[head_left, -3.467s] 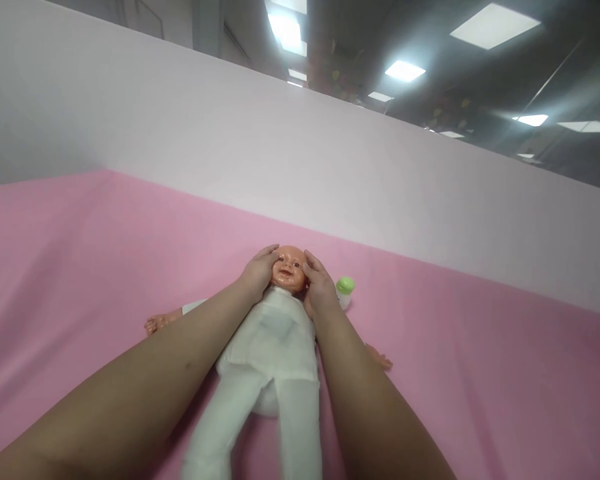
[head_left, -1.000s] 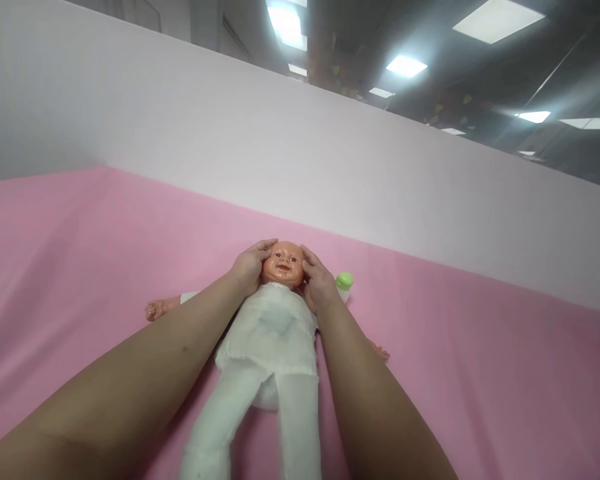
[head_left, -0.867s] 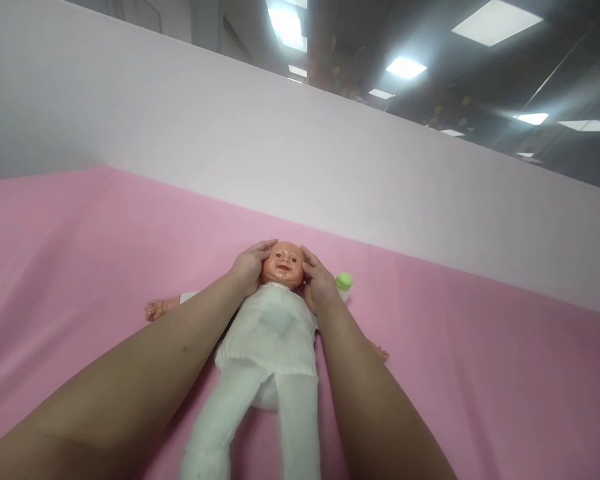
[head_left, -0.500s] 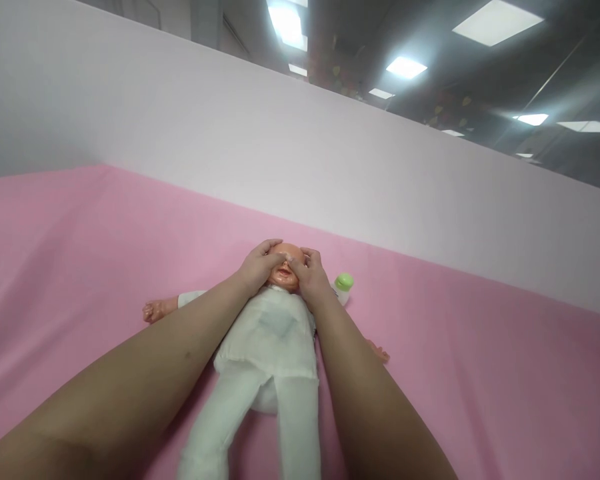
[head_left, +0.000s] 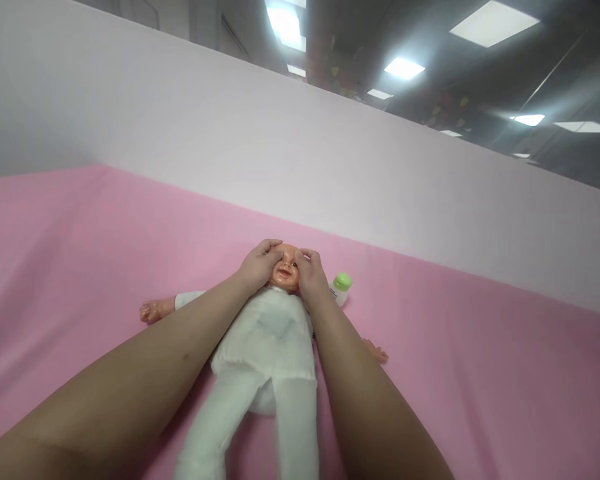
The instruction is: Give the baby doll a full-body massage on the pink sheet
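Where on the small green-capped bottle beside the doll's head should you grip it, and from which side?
Probably the white body of the bottle, just under its green cap, coming from the right: that side faces bare pink cloth, while the right hand and doll crowd its left.

No legible text, label, brand or number anywhere: faint printing on the green-capped bottle point(head_left: 339, 289) too small and blurred to read; none on the doll's white outfit point(head_left: 267, 333).
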`<state>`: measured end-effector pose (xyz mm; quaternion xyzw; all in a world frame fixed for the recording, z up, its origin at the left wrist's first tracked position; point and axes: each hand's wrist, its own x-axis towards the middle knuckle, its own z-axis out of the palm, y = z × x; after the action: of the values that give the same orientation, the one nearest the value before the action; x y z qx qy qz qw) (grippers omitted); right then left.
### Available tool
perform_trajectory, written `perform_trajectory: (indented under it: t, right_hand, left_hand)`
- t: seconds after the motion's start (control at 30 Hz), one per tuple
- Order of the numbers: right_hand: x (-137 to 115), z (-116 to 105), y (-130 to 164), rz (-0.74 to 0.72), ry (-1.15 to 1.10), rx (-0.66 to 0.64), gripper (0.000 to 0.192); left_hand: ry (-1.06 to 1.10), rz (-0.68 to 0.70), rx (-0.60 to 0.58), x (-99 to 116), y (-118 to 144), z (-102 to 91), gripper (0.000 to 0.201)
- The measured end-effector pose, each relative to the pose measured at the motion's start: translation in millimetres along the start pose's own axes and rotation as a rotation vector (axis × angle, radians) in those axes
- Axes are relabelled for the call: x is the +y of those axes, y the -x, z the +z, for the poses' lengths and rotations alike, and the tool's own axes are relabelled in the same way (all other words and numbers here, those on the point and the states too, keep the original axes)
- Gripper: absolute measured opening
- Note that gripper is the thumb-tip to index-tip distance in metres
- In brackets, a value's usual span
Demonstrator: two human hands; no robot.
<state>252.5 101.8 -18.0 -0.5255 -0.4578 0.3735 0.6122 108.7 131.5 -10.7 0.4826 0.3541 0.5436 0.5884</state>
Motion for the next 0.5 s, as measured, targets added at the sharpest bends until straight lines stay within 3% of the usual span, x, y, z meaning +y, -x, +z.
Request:
perform_trajectory:
  t: [0.5]
  right_hand:
    - [-9.4, -6.6, 13.6, 0.100, -0.230, -0.124, 0.051]
  left_hand:
    - [0.157, -0.067, 0.012, 1.6, 1.3, -7.0, 0.050]
